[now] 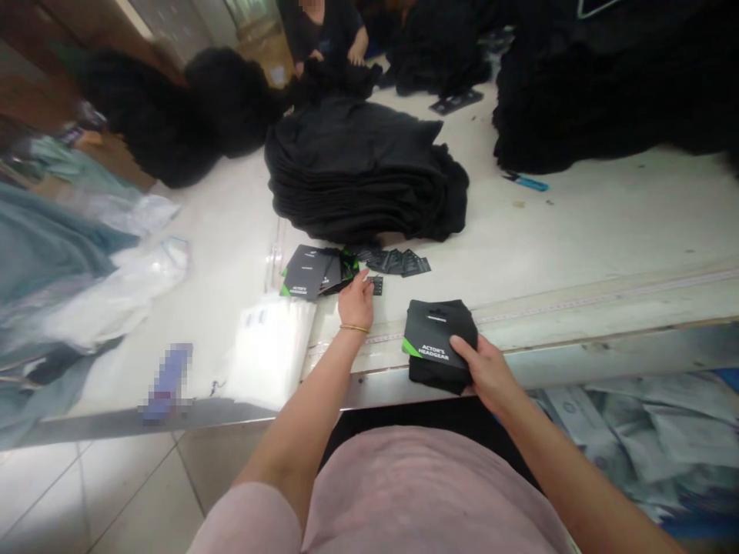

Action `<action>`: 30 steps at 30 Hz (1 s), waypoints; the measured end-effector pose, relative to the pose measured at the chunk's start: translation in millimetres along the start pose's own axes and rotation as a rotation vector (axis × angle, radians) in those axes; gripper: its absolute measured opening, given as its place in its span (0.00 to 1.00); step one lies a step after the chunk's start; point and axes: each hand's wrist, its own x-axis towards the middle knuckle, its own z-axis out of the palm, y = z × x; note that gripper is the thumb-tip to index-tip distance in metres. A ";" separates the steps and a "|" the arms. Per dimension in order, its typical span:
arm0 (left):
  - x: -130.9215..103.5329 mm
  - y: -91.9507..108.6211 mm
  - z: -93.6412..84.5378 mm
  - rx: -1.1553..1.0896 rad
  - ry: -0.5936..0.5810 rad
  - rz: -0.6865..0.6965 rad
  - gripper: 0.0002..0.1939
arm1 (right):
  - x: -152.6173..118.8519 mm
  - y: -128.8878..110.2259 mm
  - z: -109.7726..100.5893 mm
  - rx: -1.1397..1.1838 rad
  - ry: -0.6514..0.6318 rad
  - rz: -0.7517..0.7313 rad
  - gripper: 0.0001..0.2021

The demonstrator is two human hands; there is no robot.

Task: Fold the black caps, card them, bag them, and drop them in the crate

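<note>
My right hand (490, 369) grips a folded black garment (436, 375) with a dark header card (439, 331) on its front, thumb on top. The card reads "ACTOR'S HEADGEAR" and has a green corner. My left hand (356, 302) has its fingers closed at a small black label (377, 285) with pale print. Just beyond lies a fanned row of similar small labels (398, 262). To the left of that hand, a spread of more header cards (305, 273) rests on the table. A large stack of folded black fabric (363, 169) stands behind them.
Clear plastic bags (274, 346) lie left of my left arm. A measuring tape (577, 302) runs along the white table's front. Blue thread snips (528, 181) lie near a black fabric pile (606, 100) at right. Across the table, a person (326, 35) handles black fabric.
</note>
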 end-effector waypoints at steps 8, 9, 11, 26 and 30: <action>-119.8 70.9 -22.4 -0.155 -0.292 0.180 0.20 | -19.3 -5.0 24.2 -0.053 -0.153 -0.093 0.22; -128.8 74.8 -25.2 -0.197 -0.336 0.154 0.22 | -20.1 -3.7 24.3 -0.061 -0.151 -0.093 0.22; -134.9 71.5 -37.1 -0.307 -0.367 0.097 0.24 | -20.4 -1.1 20.9 -0.047 -0.135 -0.076 0.23; -76.4 -120.4 -127.3 0.129 0.114 -0.408 0.17 | -12.8 -10.7 6.6 -0.006 -0.130 0.286 0.15; -74.6 -117.8 -126.0 0.170 0.125 -0.348 0.16 | -13.8 -13.5 8.6 -0.010 -0.111 0.269 0.14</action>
